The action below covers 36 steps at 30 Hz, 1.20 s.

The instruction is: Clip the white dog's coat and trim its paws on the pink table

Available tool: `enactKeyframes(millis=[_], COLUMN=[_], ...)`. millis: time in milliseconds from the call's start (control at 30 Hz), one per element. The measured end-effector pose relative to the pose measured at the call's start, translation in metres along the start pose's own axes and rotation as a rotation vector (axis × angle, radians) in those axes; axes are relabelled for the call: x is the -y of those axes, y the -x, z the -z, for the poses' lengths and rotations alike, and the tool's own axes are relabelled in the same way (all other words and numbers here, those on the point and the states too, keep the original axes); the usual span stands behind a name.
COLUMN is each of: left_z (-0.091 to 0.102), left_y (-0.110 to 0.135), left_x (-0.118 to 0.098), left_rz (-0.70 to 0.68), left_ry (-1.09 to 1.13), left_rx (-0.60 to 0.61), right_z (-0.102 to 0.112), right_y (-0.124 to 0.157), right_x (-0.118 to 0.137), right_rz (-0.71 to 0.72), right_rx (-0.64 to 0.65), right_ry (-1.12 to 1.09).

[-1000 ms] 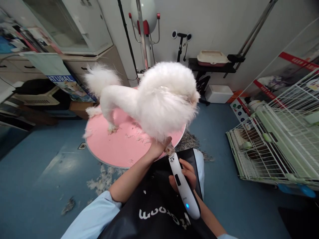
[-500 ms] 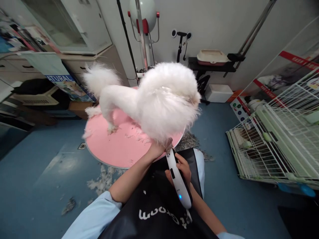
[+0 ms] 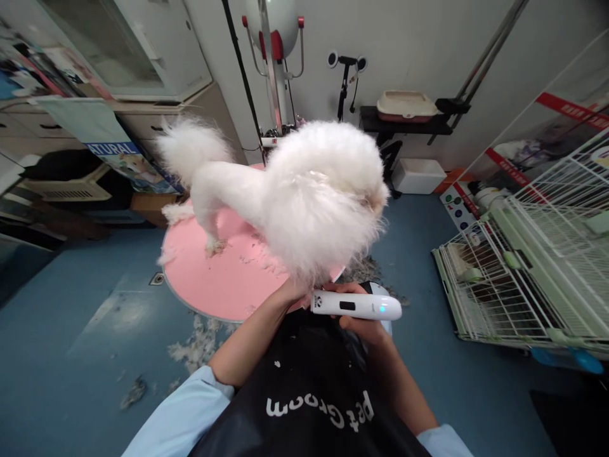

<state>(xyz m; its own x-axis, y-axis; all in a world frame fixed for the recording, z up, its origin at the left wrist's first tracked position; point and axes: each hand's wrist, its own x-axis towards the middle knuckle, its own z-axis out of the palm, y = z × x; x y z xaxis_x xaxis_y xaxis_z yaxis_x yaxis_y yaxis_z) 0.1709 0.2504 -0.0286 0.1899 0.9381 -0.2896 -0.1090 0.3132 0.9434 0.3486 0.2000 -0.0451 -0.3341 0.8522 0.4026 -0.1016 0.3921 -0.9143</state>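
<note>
A white fluffy dog (image 3: pixel 323 197) stands on a round pink grooming table (image 3: pixel 214 285), its body clipped short and its head and tail left full. My right hand (image 3: pixel 368 329) is wrapped round a white pet hair clipper (image 3: pixel 364 306) with a blue light lit. The clipper lies almost level, its blade end pointing left beside my left hand (image 3: pixel 294 291). That left hand is closed at the dog's front paw, beneath the long head fur, which hides most of its fingers.
Cut fur (image 3: pixel 195 346) lies on the blue floor (image 3: pixel 95 381) and in tufts on the table. A wire cage (image 3: pixel 480 285) stands at the right. Behind the dog are a metal pole (image 3: pixel 269 76) and a white dryer (image 3: pixel 280 32). A black apron (image 3: pixel 304 381) covers my lap.
The clipper has swung from steeply slanted to nearly level, its rear end moving up and right with my right hand. The dog's head has shifted slightly right. My left hand stays about where it was.
</note>
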Motion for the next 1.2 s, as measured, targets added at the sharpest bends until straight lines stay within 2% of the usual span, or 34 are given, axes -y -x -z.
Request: enactKeyframes(millis=[100, 167, 233, 333, 400, 567, 767, 900, 1067, 1200], left_z=[-0.001, -0.002, -0.003, -0.005, -0.006, -0.011, -0.014, -0.016, -0.016, -0.012], left_y=[-0.006, -0.009, -0.012, -0.012, -0.010, -0.004, -0.003, -0.001, -0.005, -0.014], left_x=[0.007, 0.010, 0.011, 0.011, 0.008, -0.002, -0.003, -0.007, -0.006, 0.000], left_rz=[-0.002, -0.018, -0.027, -0.069, -0.095, -0.059, -0.046, -0.040, -0.110, -0.100], left_ry=[0.040, 0.051, 0.043, 0.039, 0.051, 0.076, 0.099, 0.127, 0.123, 0.064], left_rx=[0.079, 0.106, 0.115, 0.107, 0.099, 0.072, 0.057, 0.029, -0.015, 0.067], right_z=[-0.019, -0.031, -0.041, -0.049, -0.051, -0.049, -0.054, -0.053, -0.047, -0.047], right_y=[0.020, 0.033, 0.040, 0.038, 0.034, 0.031, 0.023, 0.017, 0.016, 0.023], right_x=[-0.011, -0.014, -0.016, -0.018, -0.018, -0.012, -0.016, -0.017, -0.015, -0.012], right_rz=[0.069, 0.169, 0.280, 0.356, 0.362, 0.258, 0.357, 0.418, 0.480, 0.507], right_rx=[-0.318, -0.431, -0.438, -0.450, -0.468, -0.453, -0.532, -0.493, -0.406, -0.346], right_ry=[0.049, 0.145, 0.247, 0.359, 0.368, 0.306, 0.300, 0.375, 0.640, 0.715])
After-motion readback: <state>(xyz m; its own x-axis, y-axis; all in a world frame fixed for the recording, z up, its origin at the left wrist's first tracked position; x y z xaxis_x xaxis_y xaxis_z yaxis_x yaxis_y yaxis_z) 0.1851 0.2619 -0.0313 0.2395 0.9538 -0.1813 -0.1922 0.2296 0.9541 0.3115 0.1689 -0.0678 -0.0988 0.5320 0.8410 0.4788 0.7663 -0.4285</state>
